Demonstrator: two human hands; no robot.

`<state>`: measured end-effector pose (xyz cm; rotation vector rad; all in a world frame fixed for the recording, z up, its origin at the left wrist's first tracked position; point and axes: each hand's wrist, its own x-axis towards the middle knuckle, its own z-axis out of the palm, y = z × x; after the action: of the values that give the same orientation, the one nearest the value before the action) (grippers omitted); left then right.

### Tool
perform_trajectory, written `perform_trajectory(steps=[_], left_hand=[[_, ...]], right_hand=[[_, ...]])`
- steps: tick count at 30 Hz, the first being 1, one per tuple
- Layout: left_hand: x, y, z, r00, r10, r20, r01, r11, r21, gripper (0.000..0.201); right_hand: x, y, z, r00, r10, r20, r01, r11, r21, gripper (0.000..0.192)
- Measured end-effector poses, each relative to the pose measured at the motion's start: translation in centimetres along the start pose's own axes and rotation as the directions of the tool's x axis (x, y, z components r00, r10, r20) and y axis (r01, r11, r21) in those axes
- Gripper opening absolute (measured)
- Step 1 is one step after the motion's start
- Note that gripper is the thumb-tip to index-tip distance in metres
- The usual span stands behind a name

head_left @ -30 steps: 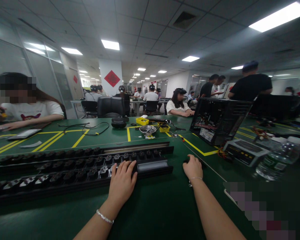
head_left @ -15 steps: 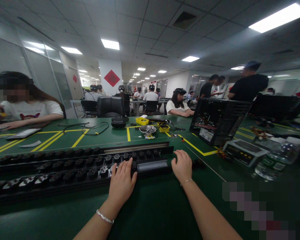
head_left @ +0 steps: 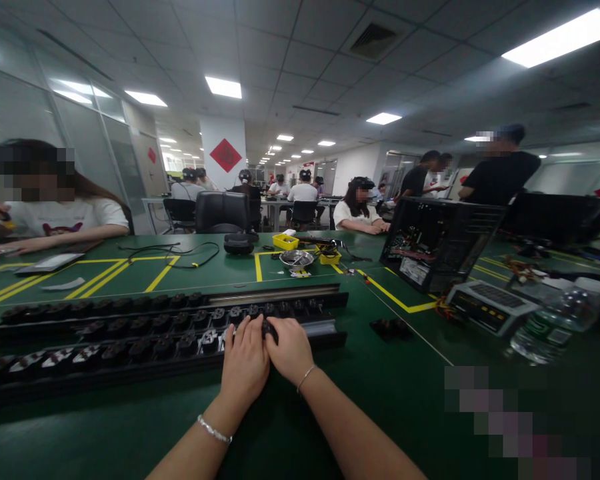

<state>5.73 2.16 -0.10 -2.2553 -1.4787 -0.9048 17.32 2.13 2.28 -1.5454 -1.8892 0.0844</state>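
My left hand (head_left: 247, 357) is closed over the nearest black rail (head_left: 145, 363), its fingers close together across the row of round black socket modules. Against it, my right hand (head_left: 291, 350) is closed with bent fingers on a round black socket module (head_left: 269, 329), of which only a small part shows between the hands. Similar modules fill the rail to the left, some with shiny tops. The rail's bare channel (head_left: 325, 327) shows to the right of my right hand. Behind lies a second rail (head_left: 335, 298), also carrying modules. My fingertips are partly hidden.
Small dark pieces (head_left: 391, 329) lie to the right of the rails. Farther right stand an open computer case (head_left: 443, 243), a grey boxy unit (head_left: 487, 305) and a water bottle (head_left: 550, 327). A metal bowl (head_left: 296, 259) and yellow trays (head_left: 285, 241) sit behind. A co-worker (head_left: 65, 213) sits at left.
My right hand has moved left from beyond the rail's end to the module beside my left hand and taken hold there. My left hand stays in place, its fingers closer together.
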Motion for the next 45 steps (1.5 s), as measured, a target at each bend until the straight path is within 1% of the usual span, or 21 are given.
perform_trajectory(steps=[3,7,10,15,20,25,31,37,45], left_hand=[[-0.1,-0.2,0.4,1.0,-0.001,-0.018,0.001,1.0,0.016,0.045],[-0.1,-0.3,0.3,1.0,0.008,0.004,-0.008,0.999,0.032,0.041],[0.0,-0.2,0.0,1.0,0.01,0.026,-0.011,0.999,0.043,0.04],[-0.1,0.0,-0.1,1.0,0.0,0.024,-0.001,0.999,0.054,0.039],[-0.1,-0.1,-0.2,0.999,0.028,0.015,-0.029,0.998,0.049,0.038],[-0.1,0.0,-0.5,0.999,0.031,0.032,-0.033,0.998,0.051,0.035],[-0.1,-0.1,-0.5,0.999,0.036,0.027,-0.037,0.998,0.044,0.033],[0.0,0.0,-0.7,0.998,0.023,0.05,-0.025,0.999,0.039,0.031],[0.1,-0.1,-0.9,0.999,0.023,0.038,-0.024,0.999,0.026,0.031]], right_hand=[[0.4,-0.6,0.0,0.998,0.061,0.02,-0.062,0.998,0.01,0.033],[0.6,-0.6,0.2,0.996,0.088,0.012,-0.089,0.996,0.033,0.024],[0.6,-0.5,0.3,0.996,0.085,-0.008,-0.084,0.995,0.06,0.022],[0.6,-0.5,0.3,0.996,0.084,-0.013,-0.083,0.994,0.07,0.021],[0.6,-0.3,0.5,0.997,0.076,-0.007,-0.076,0.996,0.051,0.022],[0.5,-0.1,0.6,0.997,0.065,-0.029,-0.063,0.997,0.051,0.024],[0.4,0.0,0.5,0.998,0.046,-0.04,-0.045,0.999,0.025,0.023],[0.4,0.0,0.5,0.996,0.073,-0.048,-0.072,0.997,0.016,0.023],[0.5,0.1,0.4,0.996,0.079,-0.039,-0.079,0.997,0.007,0.023]])
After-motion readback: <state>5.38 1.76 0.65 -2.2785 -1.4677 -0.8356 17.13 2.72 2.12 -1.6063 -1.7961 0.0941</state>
